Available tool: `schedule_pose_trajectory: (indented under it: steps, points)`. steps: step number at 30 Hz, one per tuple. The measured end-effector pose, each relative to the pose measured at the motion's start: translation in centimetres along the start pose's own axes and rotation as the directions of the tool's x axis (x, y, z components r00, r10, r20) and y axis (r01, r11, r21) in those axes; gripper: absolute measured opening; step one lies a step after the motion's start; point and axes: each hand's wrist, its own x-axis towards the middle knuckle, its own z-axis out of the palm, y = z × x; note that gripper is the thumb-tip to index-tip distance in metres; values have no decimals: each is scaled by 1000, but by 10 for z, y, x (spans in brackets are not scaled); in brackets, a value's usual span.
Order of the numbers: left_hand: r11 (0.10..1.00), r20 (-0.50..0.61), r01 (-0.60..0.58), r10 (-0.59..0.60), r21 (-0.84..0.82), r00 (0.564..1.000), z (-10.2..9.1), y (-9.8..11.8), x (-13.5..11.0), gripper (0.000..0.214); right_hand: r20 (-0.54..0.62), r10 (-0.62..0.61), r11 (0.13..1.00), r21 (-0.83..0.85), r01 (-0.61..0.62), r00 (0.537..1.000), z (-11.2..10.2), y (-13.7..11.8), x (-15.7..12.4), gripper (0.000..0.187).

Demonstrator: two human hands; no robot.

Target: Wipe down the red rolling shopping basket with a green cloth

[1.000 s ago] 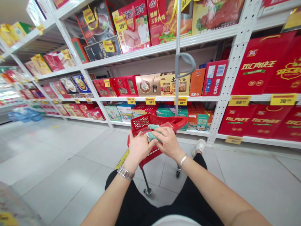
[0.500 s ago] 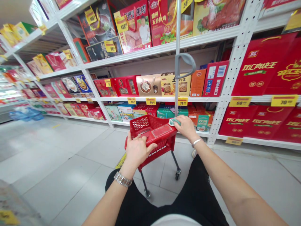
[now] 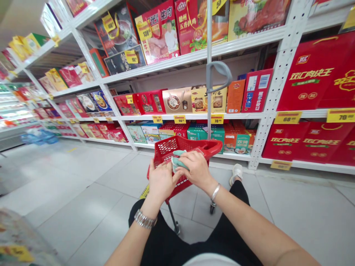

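A small red plastic shopping cart [image 3: 215, 148] stands in front of me, its basket facing the shelves. My left hand [image 3: 163, 180] is closed over the left end of its handle, thumb toward the middle. Beside it, my right hand [image 3: 197, 169] presses a pale green and white cloth [image 3: 175, 163] against the middle of the handle, close to my left thumb. Part of the cloth is hidden under the right fingers. The handle's right end shows bare.
White metal shelves [image 3: 177, 117] full of boxed goods run across in front. A grey pole [image 3: 209, 44] with a loop handle [image 3: 226, 75] rises behind the cart. Blue plastic-wrapped items [image 3: 40, 136] sit on the tiled floor at left.
My right hand has slid left with the cloth, from the handle's right end to its middle next to my left hand. The left hand stays in place.
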Motion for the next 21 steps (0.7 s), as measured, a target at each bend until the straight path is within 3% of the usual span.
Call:
schedule_pose_trajectory:
  steps: [7,13,17,21]
  points:
    - [994,61,61,-56,-93,997,0,28,-8,63,-138,134,991,-12,-137,981,-24,61,-9,21]
    - [926,14,-81,93,-369,996,-14,61,-15,74,-168,226,974,32,-224,960,-49,107,-19,26]
    - [918,5,-64,72,-391,997,-15,48,-8,67,-158,179,983,65,-171,971,-61,95,-29,28]
    - [897,139,103,-47,-429,989,10,31,-2,63,-133,100,991,101,-87,986,-66,50,-38,24]
